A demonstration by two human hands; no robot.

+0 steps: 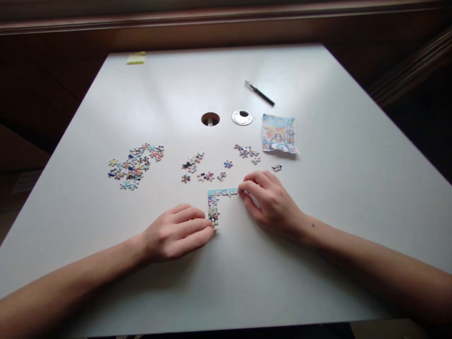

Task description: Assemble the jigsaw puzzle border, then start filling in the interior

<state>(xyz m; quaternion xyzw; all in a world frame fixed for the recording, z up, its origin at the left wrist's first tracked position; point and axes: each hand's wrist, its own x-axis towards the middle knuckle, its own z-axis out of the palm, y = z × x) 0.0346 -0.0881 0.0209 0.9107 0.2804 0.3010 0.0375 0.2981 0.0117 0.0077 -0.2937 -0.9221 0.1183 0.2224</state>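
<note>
An L-shaped border of joined puzzle pieces point(213, 207) lies flat on the white table, with a light blue top row and a multicoloured left column. The fingers of my left hand point(180, 230) are pressed together at the column's lower end, where a bit of a puzzle piece point(217, 230) pokes out past the fingertips. At the right end of the top row, my right hand point(270, 197) is curled, thumb and fingertips closing on the puzzle piece there. That piece is mostly covered by the fingers.
A heap of loose pieces point(132, 167) lies at the left. Smaller groups sit behind the border point(192, 165) and near my right hand point(249, 153). Farther back are a creased picture sheet point(278, 134), a pen point(260, 93), a table hole point(210, 119), a ring-shaped cover point(242, 117) and a yellow sticky note point(136, 58).
</note>
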